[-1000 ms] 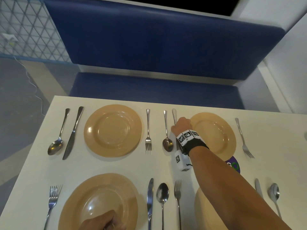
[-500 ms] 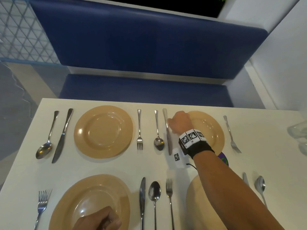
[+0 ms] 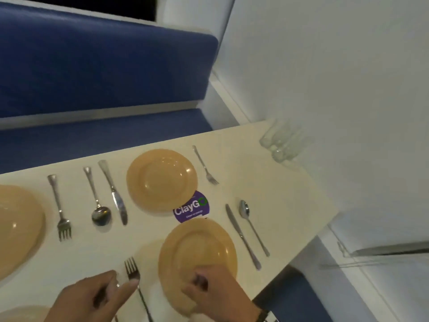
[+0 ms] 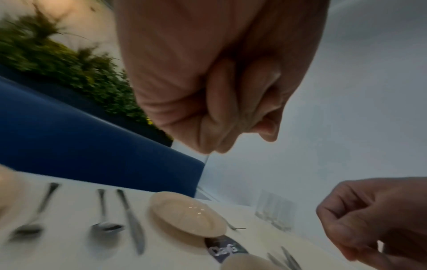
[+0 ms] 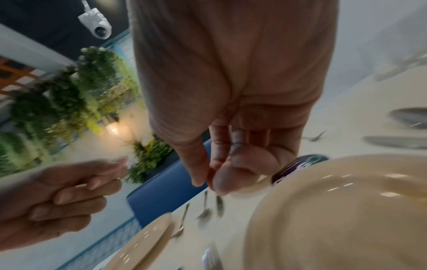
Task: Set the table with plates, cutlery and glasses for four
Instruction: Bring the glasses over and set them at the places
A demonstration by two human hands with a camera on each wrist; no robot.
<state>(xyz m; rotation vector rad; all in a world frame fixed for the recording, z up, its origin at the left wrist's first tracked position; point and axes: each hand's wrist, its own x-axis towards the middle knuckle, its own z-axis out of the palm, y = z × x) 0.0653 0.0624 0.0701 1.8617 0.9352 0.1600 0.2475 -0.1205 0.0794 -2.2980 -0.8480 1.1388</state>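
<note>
Tan plates lie on the white table (image 3: 278, 187): one at the far right (image 3: 161, 180), one at the near right (image 3: 197, 247), and one at the left edge (image 3: 16, 228). A fork (image 3: 59, 208), spoon (image 3: 97, 201) and knife (image 3: 113, 191) lie left of the far plate, with another fork (image 3: 205, 166) to its right. A knife (image 3: 241, 235) and spoon (image 3: 251, 226) lie right of the near plate, and a fork (image 3: 133, 273) to its left. Clear glasses (image 3: 281, 141) stand at the far right corner. My left hand (image 3: 120, 281) is curled and holds nothing, its index tip by that fork's neck. My right hand (image 3: 197, 284) hovers curled above the near plate's front edge, also holding nothing.
A purple round sticker (image 3: 191, 208) lies between the two right plates. A blue padded bench (image 3: 92, 66) runs behind the table. A white wall (image 3: 325, 77) stands against the table's right side. The table's near right corner drops off beside my right wrist.
My right hand let go of the far knife and drew back over the near right plate. My left hand shifted from the near left plate to beside the fork. The view swung right.
</note>
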